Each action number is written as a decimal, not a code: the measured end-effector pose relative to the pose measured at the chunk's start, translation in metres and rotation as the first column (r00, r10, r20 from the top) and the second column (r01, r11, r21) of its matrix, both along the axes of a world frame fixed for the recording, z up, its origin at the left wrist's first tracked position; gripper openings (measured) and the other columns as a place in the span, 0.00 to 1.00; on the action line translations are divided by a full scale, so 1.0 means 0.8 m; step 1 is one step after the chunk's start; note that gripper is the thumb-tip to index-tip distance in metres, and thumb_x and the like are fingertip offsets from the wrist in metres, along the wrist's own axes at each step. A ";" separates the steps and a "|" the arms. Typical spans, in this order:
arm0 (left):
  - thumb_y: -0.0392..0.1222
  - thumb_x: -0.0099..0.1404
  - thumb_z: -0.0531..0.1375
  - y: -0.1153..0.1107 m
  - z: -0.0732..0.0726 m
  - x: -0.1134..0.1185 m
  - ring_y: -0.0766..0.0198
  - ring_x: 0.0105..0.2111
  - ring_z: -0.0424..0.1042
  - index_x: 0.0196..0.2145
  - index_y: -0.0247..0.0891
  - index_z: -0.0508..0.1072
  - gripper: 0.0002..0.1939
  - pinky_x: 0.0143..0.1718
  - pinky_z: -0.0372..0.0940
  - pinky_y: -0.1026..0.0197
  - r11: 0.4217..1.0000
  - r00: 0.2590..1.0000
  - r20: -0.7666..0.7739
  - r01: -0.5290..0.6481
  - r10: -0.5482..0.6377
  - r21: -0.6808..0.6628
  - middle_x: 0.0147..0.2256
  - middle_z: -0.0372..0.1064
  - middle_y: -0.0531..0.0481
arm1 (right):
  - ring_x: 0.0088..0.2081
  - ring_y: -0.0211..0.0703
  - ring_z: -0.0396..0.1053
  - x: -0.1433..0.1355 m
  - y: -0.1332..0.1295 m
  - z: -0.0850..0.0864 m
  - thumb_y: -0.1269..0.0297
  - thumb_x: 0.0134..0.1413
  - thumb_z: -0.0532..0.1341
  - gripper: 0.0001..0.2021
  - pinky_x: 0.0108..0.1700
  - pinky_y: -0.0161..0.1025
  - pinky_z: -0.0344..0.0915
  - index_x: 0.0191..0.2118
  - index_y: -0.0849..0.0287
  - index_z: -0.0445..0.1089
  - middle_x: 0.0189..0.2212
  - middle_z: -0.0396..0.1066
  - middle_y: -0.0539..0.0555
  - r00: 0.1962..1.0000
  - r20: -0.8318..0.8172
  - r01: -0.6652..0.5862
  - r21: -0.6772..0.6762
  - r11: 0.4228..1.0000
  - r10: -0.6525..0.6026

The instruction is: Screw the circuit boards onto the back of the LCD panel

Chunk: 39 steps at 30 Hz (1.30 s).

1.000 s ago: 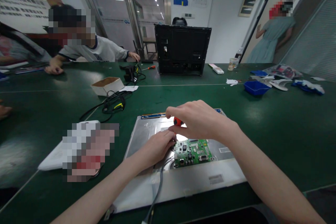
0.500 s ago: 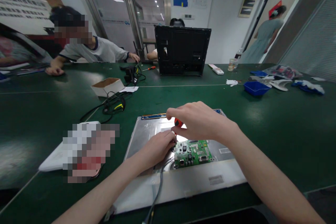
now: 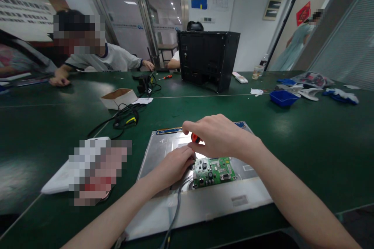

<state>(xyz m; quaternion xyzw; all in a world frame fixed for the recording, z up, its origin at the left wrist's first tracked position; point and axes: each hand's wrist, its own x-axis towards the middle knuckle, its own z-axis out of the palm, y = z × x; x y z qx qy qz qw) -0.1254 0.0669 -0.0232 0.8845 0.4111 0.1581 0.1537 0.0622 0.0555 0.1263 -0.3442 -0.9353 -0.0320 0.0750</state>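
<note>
My right hand is closed around the orange and black handle of a screwdriver, which points down at the corner of a green circuit board. Right beside its lower end, my left hand has its fingertips pressed together at the board's upper left corner. Whatever those fingers pinch is hidden. The board lies on the back of a silvery display panel, which has a white lower strip. A grey cable runs from near the board over the panel's front edge.
Left of the panel lie a white object and a blurred pink one. Beyond them are black cables and an open carton. A black casing stands opposite, near a blue tray. Several people are around.
The black casing across the table has turned, so its side now shows. A person at the doorway has shifted right. My hands hold almost the same pose over the board.
</note>
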 end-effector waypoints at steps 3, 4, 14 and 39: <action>0.37 0.69 0.53 0.003 -0.007 -0.003 0.54 0.41 0.72 0.41 0.37 0.70 0.07 0.43 0.67 0.52 1.000 1.000 0.023 0.016 -0.016 0.008 0.43 0.72 0.43 | 0.32 0.42 0.71 0.001 0.000 0.001 0.63 0.58 0.58 0.11 0.26 0.36 0.46 0.47 0.57 0.65 0.35 0.76 0.53 1.000 -0.006 0.003 -0.007 1.000 -0.003; 0.37 0.69 0.53 0.003 -0.007 -0.003 0.54 0.41 0.72 0.40 0.37 0.70 0.06 0.42 0.67 0.52 1.000 0.999 0.024 0.022 -0.022 0.011 0.43 0.72 0.43 | 0.32 0.42 0.71 0.001 0.000 0.001 0.63 0.59 0.58 0.11 0.26 0.36 0.46 0.47 0.57 0.64 0.35 0.76 0.53 1.000 -0.005 0.007 -0.013 1.000 -0.007; 0.37 0.69 0.54 0.001 -0.001 0.000 0.55 0.41 0.72 0.39 0.38 0.71 0.06 0.44 0.67 0.53 1.000 1.000 0.019 0.006 -0.006 -0.002 0.42 0.73 0.44 | 0.33 0.42 0.71 0.001 -0.001 0.002 0.65 0.58 0.57 0.11 0.26 0.36 0.46 0.47 0.57 0.65 0.37 0.76 0.54 1.000 0.000 0.007 -0.026 1.000 -0.007; 0.36 0.68 0.55 -0.002 0.006 0.002 0.53 0.42 0.71 0.39 0.37 0.69 0.04 0.46 0.67 0.51 1.000 1.000 -0.009 -0.006 0.006 -0.023 0.43 0.72 0.43 | 0.32 0.40 0.69 0.000 0.001 0.001 0.66 0.59 0.57 0.08 0.26 0.36 0.47 0.45 0.58 0.65 0.37 0.75 0.53 0.999 -0.028 -0.020 -0.033 0.999 0.020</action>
